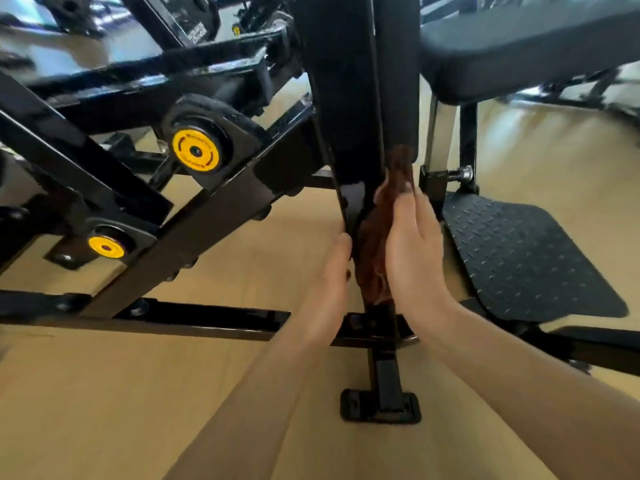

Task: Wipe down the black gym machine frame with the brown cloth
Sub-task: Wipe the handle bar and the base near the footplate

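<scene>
A pale tan floor [104,393] carries the black gym machine frame [194,317], whose long low rail runs across it from the left. A short black foot plate [381,408] rests flat on the floor nearest me. To the right, a black studded step plate [526,258] sits low over it.

1. You are looking at a gym machine frame [221,199] showing glossy black all over.
2. The cloth [375,237] against its upright is showing reddish brown.
3. Two round caps are glowing yellow: the larger cap [196,151] is carrying dark markings around a dark centre, and the smaller cap [106,246] is showing a dark centre.
4. The footplate [526,258] is showing black with a raised diamond tread pattern.
5. The seat pad [519,46] is looking matte black.
6. The floor [104,393] is showing light tan.
</scene>
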Available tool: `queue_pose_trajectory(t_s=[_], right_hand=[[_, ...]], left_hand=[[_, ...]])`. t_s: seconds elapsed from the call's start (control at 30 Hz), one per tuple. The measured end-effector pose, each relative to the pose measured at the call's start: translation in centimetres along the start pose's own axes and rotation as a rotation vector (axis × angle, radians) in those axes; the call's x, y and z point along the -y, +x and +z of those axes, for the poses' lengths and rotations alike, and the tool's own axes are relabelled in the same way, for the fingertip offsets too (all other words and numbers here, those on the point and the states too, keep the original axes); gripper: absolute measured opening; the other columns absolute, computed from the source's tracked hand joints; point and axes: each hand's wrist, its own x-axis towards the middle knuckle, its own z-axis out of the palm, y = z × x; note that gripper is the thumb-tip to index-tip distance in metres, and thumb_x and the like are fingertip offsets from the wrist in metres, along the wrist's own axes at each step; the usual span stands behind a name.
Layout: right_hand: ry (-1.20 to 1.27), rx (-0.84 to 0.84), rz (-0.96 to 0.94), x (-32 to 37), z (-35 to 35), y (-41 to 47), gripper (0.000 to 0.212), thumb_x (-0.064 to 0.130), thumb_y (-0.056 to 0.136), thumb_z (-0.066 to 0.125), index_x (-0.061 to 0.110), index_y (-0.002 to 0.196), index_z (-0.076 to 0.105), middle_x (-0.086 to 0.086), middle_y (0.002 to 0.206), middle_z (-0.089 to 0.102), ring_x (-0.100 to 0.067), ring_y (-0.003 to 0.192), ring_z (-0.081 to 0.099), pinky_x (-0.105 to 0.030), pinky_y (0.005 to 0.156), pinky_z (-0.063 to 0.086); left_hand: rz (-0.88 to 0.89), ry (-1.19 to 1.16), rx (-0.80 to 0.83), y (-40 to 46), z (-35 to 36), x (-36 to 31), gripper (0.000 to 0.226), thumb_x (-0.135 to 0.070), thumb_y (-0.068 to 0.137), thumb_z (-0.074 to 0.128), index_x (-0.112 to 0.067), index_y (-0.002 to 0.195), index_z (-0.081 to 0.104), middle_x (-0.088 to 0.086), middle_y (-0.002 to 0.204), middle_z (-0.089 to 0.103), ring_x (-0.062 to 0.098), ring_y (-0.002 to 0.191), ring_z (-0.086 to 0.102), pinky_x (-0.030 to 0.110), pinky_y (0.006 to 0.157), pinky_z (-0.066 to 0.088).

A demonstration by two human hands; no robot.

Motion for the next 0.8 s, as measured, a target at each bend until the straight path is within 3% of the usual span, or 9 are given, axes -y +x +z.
queue_pose_trajectory(t_s=[0.13, 0.23, 0.37, 0.43, 0.5, 0.57, 0.63, 0.73, 0.8], right_hand=[[-0.067, -0.044, -0.237, 3.8, 1.9, 0.6, 0.045, 0.051, 0.104, 0.033, 0.020, 0.125, 0.058, 0.002, 0.115, 0.062, -0.009, 0.103, 0.063, -0.029, 0.094, 0.054], [-0.080, -0.002, -0.133, 1.4, 0.8, -0.1, 0.051, 0.059, 0.101, 0.033, 0.021, 0.124, 0.057, 0.007, 0.111, 0.065, 0.000, 0.100, 0.064, -0.025, 0.093, 0.056], [0.007, -0.023, 0.046, 0.7, 0.4, -0.1, 0.032, 0.042, 0.108, 0.037, 0.025, 0.119, 0.062, 0.006, 0.107, 0.067, 0.007, 0.090, 0.064, -0.013, 0.080, 0.052], [-0.006, -0.084, 0.019, 2.0, 1.3, 0.0, 0.032, 0.036, 0.110, 0.036, 0.023, 0.121, 0.063, 0.003, 0.111, 0.066, -0.001, 0.097, 0.064, -0.023, 0.090, 0.054], [0.012, -0.117, -0.143, 4.0, 2.5, 0.2, 0.031, 0.033, 0.111, 0.037, 0.018, 0.119, 0.062, 0.001, 0.111, 0.063, -0.001, 0.096, 0.062, -0.020, 0.087, 0.053], [-0.012, -0.141, -0.354, 5.9, 3.5, 0.8, 0.030, 0.030, 0.110, 0.038, 0.013, 0.119, 0.061, 0.002, 0.108, 0.057, -0.001, 0.090, 0.058, -0.013, 0.079, 0.047], [-0.075, -0.165, -0.495, 6.3, 4.1, 1.3, 0.028, 0.030, 0.110, 0.040, 0.016, 0.123, 0.060, 0.003, 0.110, 0.054, -0.005, 0.093, 0.057, -0.014, 0.081, 0.046], [-0.160, -0.157, -0.444, 2.1, 3.3, 0.6, 0.031, 0.036, 0.110, 0.038, 0.022, 0.131, 0.056, 0.004, 0.123, 0.053, -0.007, 0.108, 0.058, -0.019, 0.095, 0.050], [-0.156, -0.158, -0.250, -1.3, 1.9, -0.7, 0.038, 0.044, 0.108, 0.035, 0.020, 0.129, 0.057, 0.007, 0.123, 0.055, -0.002, 0.109, 0.057, -0.028, 0.101, 0.051]], left_hand=[[-0.031, -0.187, -0.045, 0.9, 0.2, -0.9, 0.032, -0.038, 0.112, 0.028, -0.034, 0.128, 0.055, 0.001, 0.140, 0.059, 0.020, 0.135, 0.052, 0.043, 0.119, 0.037], [-0.043, -0.165, -0.015, 0.4, 0.3, -0.8, 0.024, -0.045, 0.110, 0.026, -0.047, 0.106, 0.049, -0.020, 0.119, 0.060, 0.002, 0.116, 0.056, 0.030, 0.116, 0.035], [-0.042, -0.133, -0.010, 0.4, 0.4, -0.4, 0.026, -0.043, 0.110, 0.024, -0.048, 0.100, 0.048, -0.031, 0.092, 0.055, -0.018, 0.079, 0.056, 0.007, 0.079, 0.046], [-0.028, -0.165, 0.000, 0.6, 0.4, -1.0, 0.027, -0.043, 0.111, 0.028, -0.043, 0.120, 0.053, -0.019, 0.111, 0.065, -0.001, 0.105, 0.064, 0.019, 0.094, 0.051], [-0.022, -0.219, 0.026, 1.5, 0.5, -1.6, 0.043, -0.037, 0.111, 0.033, -0.013, 0.143, 0.050, 0.014, 0.137, 0.060, 0.032, 0.132, 0.054, 0.041, 0.110, 0.045], [-0.024, -0.185, -0.008, 2.0, 0.2, -1.8, 0.031, -0.024, 0.112, 0.034, -0.012, 0.130, 0.058, 0.010, 0.130, 0.063, 0.027, 0.119, 0.061, 0.027, 0.097, 0.052], [-0.011, -0.180, -0.033, 2.1, -0.2, -1.7, 0.016, -0.022, 0.108, 0.046, -0.020, 0.104, 0.061, -0.005, 0.101, 0.067, 0.013, 0.094, 0.063, 0.020, 0.081, 0.055], [-0.038, -0.175, -0.036, 0.6, -1.0, -1.8, 0.050, -0.045, 0.110, 0.028, -0.016, 0.140, 0.056, 0.001, 0.131, 0.066, 0.022, 0.129, 0.058, 0.039, 0.114, 0.043], [-0.065, -0.170, -0.003, 0.1, -1.5, -1.9, 0.058, -0.048, 0.110, 0.011, -0.024, 0.149, 0.047, -0.003, 0.150, 0.053, 0.018, 0.144, 0.043, 0.032, 0.121, 0.029]])
